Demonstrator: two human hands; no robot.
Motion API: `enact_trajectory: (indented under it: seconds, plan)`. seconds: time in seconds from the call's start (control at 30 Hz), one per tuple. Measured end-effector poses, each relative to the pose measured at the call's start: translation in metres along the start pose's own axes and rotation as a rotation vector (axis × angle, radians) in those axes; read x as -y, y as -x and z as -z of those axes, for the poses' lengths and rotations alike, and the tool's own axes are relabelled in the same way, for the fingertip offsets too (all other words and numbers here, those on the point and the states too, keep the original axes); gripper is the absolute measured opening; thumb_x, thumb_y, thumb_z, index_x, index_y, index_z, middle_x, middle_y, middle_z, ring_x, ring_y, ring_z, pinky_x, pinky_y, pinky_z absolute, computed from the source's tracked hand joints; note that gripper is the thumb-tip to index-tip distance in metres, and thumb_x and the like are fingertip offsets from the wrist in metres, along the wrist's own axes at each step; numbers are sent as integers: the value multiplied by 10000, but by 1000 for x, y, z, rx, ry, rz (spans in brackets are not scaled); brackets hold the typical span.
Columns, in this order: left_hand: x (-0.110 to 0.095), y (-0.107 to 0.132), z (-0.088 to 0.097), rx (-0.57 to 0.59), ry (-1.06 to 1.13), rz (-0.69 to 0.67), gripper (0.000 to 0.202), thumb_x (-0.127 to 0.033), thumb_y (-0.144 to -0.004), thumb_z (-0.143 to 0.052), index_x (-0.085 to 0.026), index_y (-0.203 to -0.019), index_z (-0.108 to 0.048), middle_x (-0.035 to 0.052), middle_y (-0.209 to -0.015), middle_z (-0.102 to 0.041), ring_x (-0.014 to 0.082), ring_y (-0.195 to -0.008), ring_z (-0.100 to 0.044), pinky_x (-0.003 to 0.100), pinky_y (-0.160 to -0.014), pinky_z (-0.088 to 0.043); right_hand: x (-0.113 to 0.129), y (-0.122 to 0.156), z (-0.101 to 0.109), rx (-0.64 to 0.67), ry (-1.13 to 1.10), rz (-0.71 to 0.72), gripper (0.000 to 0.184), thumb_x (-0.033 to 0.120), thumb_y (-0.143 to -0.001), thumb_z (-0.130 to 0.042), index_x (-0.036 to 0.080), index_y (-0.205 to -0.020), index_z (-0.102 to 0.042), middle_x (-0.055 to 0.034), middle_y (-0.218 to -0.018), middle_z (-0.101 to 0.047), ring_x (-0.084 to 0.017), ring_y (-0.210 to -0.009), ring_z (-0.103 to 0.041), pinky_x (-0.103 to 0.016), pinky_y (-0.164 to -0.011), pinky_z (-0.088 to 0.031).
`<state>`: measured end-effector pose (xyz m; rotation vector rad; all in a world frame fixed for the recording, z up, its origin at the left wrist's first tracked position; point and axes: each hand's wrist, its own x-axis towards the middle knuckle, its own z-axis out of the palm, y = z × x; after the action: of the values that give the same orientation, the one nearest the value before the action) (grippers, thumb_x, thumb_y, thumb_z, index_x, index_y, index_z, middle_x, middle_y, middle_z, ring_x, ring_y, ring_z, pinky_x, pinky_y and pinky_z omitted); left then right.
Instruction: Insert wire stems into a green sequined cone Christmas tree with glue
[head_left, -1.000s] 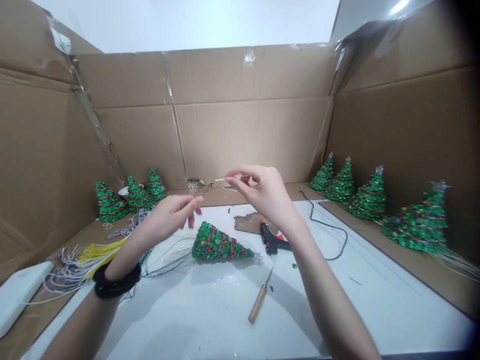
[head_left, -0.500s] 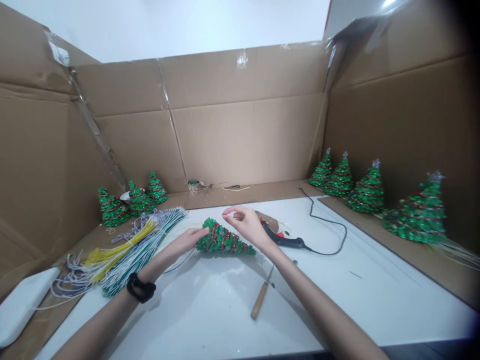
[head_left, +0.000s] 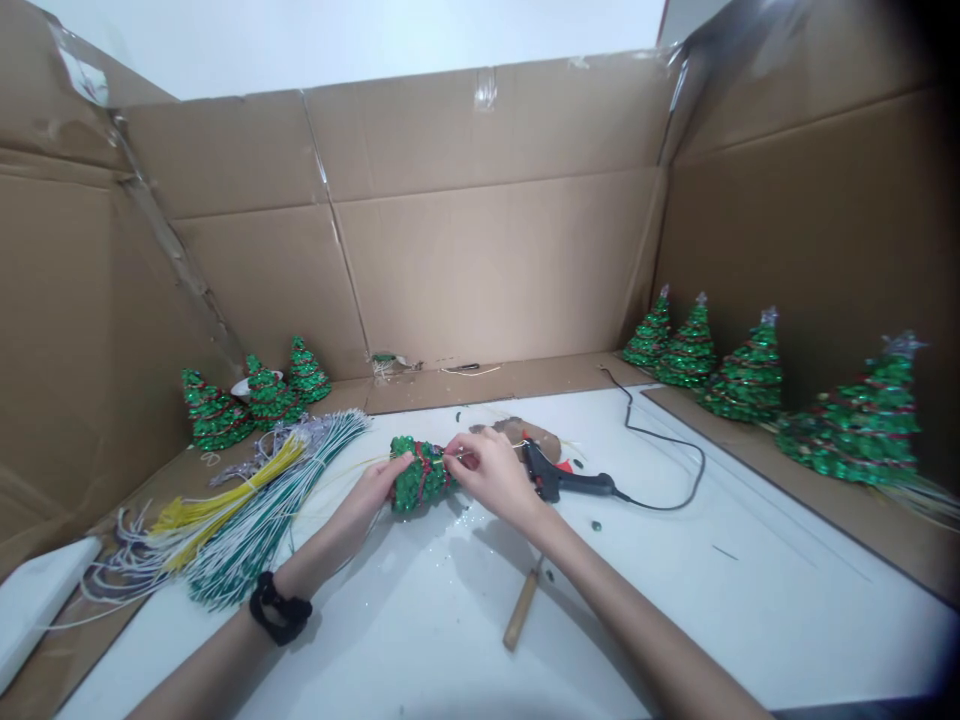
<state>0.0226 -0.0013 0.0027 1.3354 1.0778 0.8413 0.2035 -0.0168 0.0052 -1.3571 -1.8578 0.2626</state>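
Observation:
A small green Christmas tree (head_left: 420,480) with red trim lies on its side above the white tabletop, its base to the left. My left hand (head_left: 379,490) is closed round the base end, thumb on top. My right hand (head_left: 495,475) is pinched at the tree's middle, holding what looks like a thin pale strand (head_left: 439,461); the hand hides the tree's tip. Just right of that hand lies a black glue gun (head_left: 574,482). Nearer to me is a wooden-handled awl (head_left: 520,612), its metal end partly behind my right forearm.
Bundles of yellow (head_left: 225,497) and green-white wires (head_left: 274,520) lie at left, with a white device (head_left: 45,600) near the edge. Finished-looking trees stand along the left (head_left: 214,415) and right (head_left: 742,375) sides. Cardboard walls (head_left: 495,270) enclose the table; a black cord (head_left: 697,460) curves at right.
My right hand has come down from above the tree and now pinches at its middle. The view has shifted slightly; my left hand keeps its hold on the tree.

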Motion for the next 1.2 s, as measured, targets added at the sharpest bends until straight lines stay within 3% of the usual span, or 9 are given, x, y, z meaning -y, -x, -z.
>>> enact_trajectory:
  seconds: [0.2,0.4,0.63,1.07,1.2]
  plan:
    - [2,6,-4,39,1,72,427,-466,-812,-510,-128,-1012,-680,75,-995,-716,239,-1019,-590,294,-884,-414,1,3,-1,65,98,51,137,141,-778,-535,202,-707,-636,13,-576,-545,-166,-691,-437,-268,-679,-269]
    - [0,9,-5,73,19,26,463,-481,-813,-513,-107,-1037,-666,88,-998,-716,242,-986,-606,297,-856,-429,7,4,5,92,104,62,151,135,-784,-513,198,-706,-626,7,-628,-591,-168,-715,-451,-273,-701,-283]
    - [-1,8,-6,45,53,61,457,-480,-812,-524,-111,-1041,-666,99,-976,-719,231,-894,-630,292,-780,-456,3,5,2,92,122,82,167,122,-806,-503,194,-723,-629,-9,-725,-650,-174,-746,-462,-281,-715,-292]
    - [5,1,0,66,72,50,450,-480,-807,-539,-122,-1047,-668,90,-992,-717,241,-957,-620,312,-861,-436,4,7,-4,98,184,91,160,117,-825,-492,192,-726,-595,-3,-719,-634,-171,-756,-473,-272,-702,-292]
    - [6,1,0,72,61,43,453,-489,-811,-529,-133,-1054,-667,85,-1011,-713,243,-977,-615,325,-886,-428,4,9,-8,62,277,152,163,141,-867,-475,188,-747,-575,-14,-743,-627,-181,-761,-471,-282,-699,-290]
